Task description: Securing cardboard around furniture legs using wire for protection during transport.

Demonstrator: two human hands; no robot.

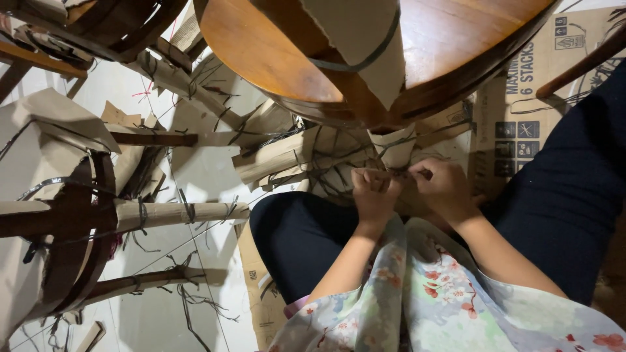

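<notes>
While my left hand and right hand both pinch the strap between them, a slip could tear the cardboard wrap just above.

We are looking down at a pale tiled floor, littered with dark strap offcuts and cardboard scraps. Dark wooden chairs with cardboard-wrapped legs are lying at left and far left. A flattened printed carton is lying at far right. Light is falling evenly, soft shadows near the chairs.
</notes>
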